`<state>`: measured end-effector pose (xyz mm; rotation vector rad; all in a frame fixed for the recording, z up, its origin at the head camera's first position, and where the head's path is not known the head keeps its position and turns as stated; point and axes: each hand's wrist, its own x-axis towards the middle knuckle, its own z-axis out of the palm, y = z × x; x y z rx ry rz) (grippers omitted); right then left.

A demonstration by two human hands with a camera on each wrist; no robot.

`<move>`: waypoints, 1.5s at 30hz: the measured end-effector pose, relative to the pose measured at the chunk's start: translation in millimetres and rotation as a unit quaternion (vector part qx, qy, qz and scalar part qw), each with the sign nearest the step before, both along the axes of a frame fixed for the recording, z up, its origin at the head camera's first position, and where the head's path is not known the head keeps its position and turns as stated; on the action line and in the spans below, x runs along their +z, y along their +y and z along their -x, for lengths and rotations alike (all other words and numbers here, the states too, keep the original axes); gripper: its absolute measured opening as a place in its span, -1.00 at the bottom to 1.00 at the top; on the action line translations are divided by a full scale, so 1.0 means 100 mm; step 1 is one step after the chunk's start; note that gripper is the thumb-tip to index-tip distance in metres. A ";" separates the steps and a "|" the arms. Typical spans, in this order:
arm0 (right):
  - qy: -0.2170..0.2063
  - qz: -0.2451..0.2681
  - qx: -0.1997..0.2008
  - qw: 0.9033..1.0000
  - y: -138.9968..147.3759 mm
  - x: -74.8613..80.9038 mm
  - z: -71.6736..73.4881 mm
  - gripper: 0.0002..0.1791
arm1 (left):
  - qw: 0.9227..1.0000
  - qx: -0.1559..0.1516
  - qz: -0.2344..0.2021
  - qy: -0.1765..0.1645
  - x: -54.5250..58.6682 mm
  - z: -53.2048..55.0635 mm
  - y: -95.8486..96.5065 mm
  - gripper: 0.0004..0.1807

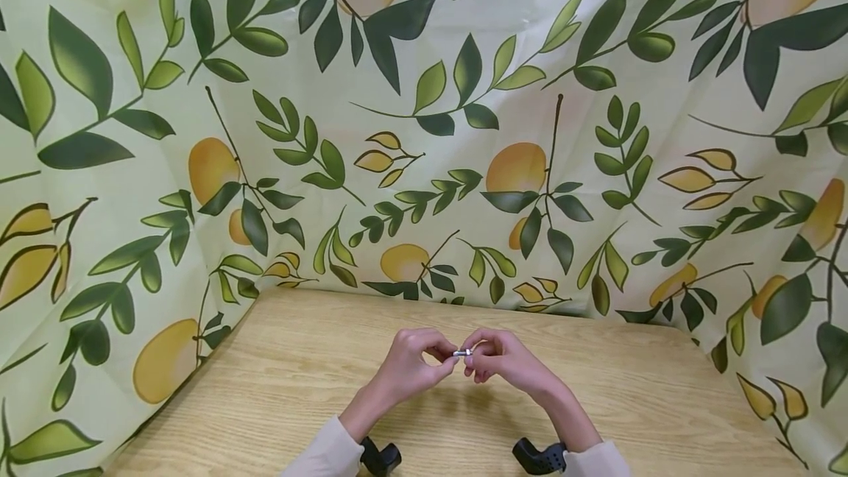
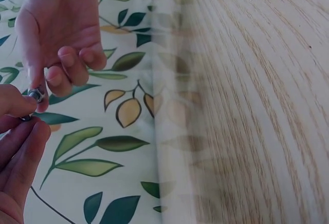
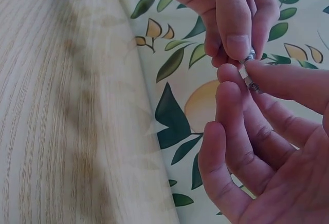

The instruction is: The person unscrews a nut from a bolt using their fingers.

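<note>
You held a small metal piece (image 1: 462, 352), which looked like a bolt with a nut on it, in the air above the wooden table (image 1: 265, 418), about midway between the table's left and right sides. Your left hand (image 1: 412, 364) pinched one end of it between thumb and fingertips, and your right hand (image 1: 509, 364) pinched the other end the same way, so both grips were closed on the one piece. Seen from your head, it ran nearly level, parallel to the table's far edge; the fingertips hid part of it, so its full shape could not be told. Above the near part of the table, black gear (image 1: 380, 457) showed at each wrist, beside pale sleeves (image 1: 329, 452). A cloth (image 1: 464, 149) printed with green leaves and orange fruit stood behind the table and along its left and right sides.
</note>
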<state>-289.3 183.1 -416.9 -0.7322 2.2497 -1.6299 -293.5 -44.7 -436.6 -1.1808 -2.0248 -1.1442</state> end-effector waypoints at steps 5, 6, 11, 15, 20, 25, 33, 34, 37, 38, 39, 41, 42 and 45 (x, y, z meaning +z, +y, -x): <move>0.003 -0.016 -0.010 1.000 0.01 0.01 0.00 -0.63 | 1.000 -0.003 -0.002 0.007 -0.01 0.00 0.00 -0.88; 0.002 -0.020 -0.011 1.000 0.01 0.01 0.00 -0.61 | 1.000 -0.004 -0.003 0.008 -0.02 0.01 0.01 -0.88; -0.005 -0.029 -0.002 1.000 0.01 0.00 0.02 -0.54 | 1.000 -0.004 -0.006 0.013 -0.02 0.01 0.01 -0.87; -0.004 -0.019 0.002 1.000 0.01 -0.01 0.01 -0.61 | 1.000 -0.005 -0.005 0.010 -0.01 0.00 0.01 -0.87; 0.004 -0.002 0.003 1.000 0.01 0.01 -0.01 -0.69 | 1.000 -0.007 -0.005 0.005 0.00 0.00 0.01 -0.88; 0.007 0.004 -0.003 1.000 0.00 0.02 -0.02 -0.67 | 1.000 -0.003 -0.003 0.004 0.00 0.00 0.01 -0.89; -0.004 -0.036 -0.011 0.999 0.01 0.02 0.00 -0.51 | 1.000 -0.002 -0.006 0.005 -0.01 0.00 0.01 -0.87; -0.006 -0.034 -0.008 0.999 0.01 0.02 0.00 -0.50 | 1.000 -0.003 -0.006 0.006 -0.02 0.00 0.01 -0.87; -0.005 -0.030 -0.005 1.000 0.01 0.00 0.02 -0.54 | 1.000 -0.005 -0.006 0.008 -0.02 0.00 0.01 -0.87; -0.004 -0.027 -0.004 1.000 0.02 -0.01 0.02 -0.56 | 1.000 -0.005 -0.006 0.008 -0.02 0.00 0.01 -0.87; -0.003 -0.024 -0.002 1.000 0.02 -0.01 0.02 -0.58 | 1.000 -0.005 -0.005 0.007 -0.02 0.00 0.01 -0.87; -0.002 -0.017 0.000 1.000 0.02 -0.01 0.02 -0.64 | 1.000 -0.003 -0.003 0.006 -0.02 0.00 0.01 -0.88; -0.003 -0.012 0.000 1.000 0.02 -0.01 0.02 -0.65 | 1.000 -0.003 -0.002 0.005 -0.01 0.00 0.01 -0.88; -0.001 0.001 0.004 1.000 0.02 0.00 0.01 -0.70 | 1.000 -0.002 0.000 0.001 -0.02 0.00 0.01 -0.88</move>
